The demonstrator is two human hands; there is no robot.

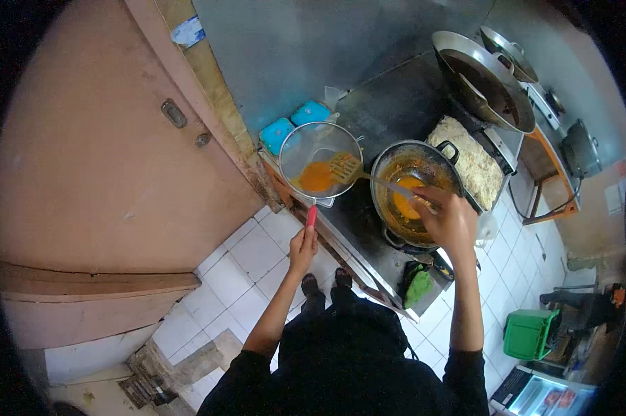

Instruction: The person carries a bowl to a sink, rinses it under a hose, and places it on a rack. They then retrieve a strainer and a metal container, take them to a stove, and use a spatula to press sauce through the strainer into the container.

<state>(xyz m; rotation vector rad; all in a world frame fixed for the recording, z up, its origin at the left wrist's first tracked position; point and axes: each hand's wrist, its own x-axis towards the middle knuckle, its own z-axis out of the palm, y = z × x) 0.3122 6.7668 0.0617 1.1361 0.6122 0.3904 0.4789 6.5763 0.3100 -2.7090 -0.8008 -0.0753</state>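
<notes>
My left hand [303, 248] grips the red handle of a round mesh strainer [296, 147], held level at the counter's left end. Orange, wet-looking food [316, 178] lies in the mesh. In my right hand [451, 218] is the handle of a slotted spatula [347, 168], whose head reaches over the strainer's right side, beside the orange food. Below my right hand stands a dark two-handled pan [388, 163], its inner wall coated in brownish residue. A pool of bright orange [404, 201] shows at the pan's bottom, partly covered by my hand and the spatula handle.
Two blue containers [311, 113] stand behind the strainer. A big wok [475, 90] with dark contents sits at the back right, near a slab of pale, crumbly food [469, 156]. A green cloth [418, 287] lies at the counter's front corner. Left is a brown door [112, 152].
</notes>
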